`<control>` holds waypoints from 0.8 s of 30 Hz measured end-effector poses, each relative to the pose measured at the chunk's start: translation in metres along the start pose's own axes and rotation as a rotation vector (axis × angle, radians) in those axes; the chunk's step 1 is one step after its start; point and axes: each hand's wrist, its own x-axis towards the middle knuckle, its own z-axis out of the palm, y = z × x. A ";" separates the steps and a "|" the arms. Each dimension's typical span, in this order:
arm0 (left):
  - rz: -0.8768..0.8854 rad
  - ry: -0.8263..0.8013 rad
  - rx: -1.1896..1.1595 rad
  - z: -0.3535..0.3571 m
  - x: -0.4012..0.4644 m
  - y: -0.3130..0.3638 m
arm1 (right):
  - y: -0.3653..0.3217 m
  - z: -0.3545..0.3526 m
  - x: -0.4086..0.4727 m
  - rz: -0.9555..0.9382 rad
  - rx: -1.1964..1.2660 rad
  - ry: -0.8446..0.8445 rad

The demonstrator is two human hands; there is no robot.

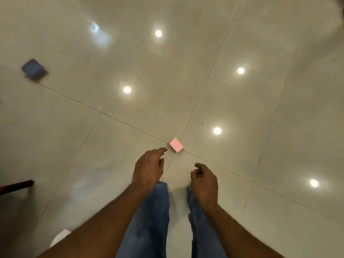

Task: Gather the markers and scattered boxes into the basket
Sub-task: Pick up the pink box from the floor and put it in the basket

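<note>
A small pink box (pixel 176 144) lies flat on the tiled floor (pixel 242 108), right where four tile seams cross. The left hand (pixel 148 167) reaches out over the floor toward it, back of the hand up, its fingers (pixel 161 150) stretched forward and loosely relaxed, holding nothing. The tip of the foremost finger sits just beside the box's near left corner; whether it actually touches cannot be told, as the view looks down from above. The thumb hangs below the fingers, apart from the box.

The right hand (pixel 204 180) hovers lower and to the right, well short of the box, its fingers loosely curled inward around nothing.

A blue box (pixel 33 68), blurred, lies far off to the left on the floor, well apart from both hands. A dark reddish bar (pixel 17 186) juts in from the left edge, and something white (pixel 60 237) shows beside the left forearm; neither can be made out further. Blue jeans (pixel 149 220) show beneath the arms. Round ceiling lights are mirrored in the glossy tiles.
</note>
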 end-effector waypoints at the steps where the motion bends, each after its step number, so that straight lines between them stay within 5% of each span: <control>1: -0.030 -0.024 -0.009 0.022 0.022 -0.013 | 0.009 0.021 0.025 0.043 0.009 -0.001; 8: -0.142 -0.154 0.029 0.180 0.160 -0.099 | 0.075 0.153 0.193 0.318 0.227 0.059; 13: -0.114 -0.391 0.129 0.259 0.241 -0.143 | 0.109 0.224 0.271 0.438 0.304 0.050; 24: -0.229 -0.299 -0.152 0.299 0.279 -0.128 | 0.136 0.257 0.315 0.547 0.447 -0.134</control>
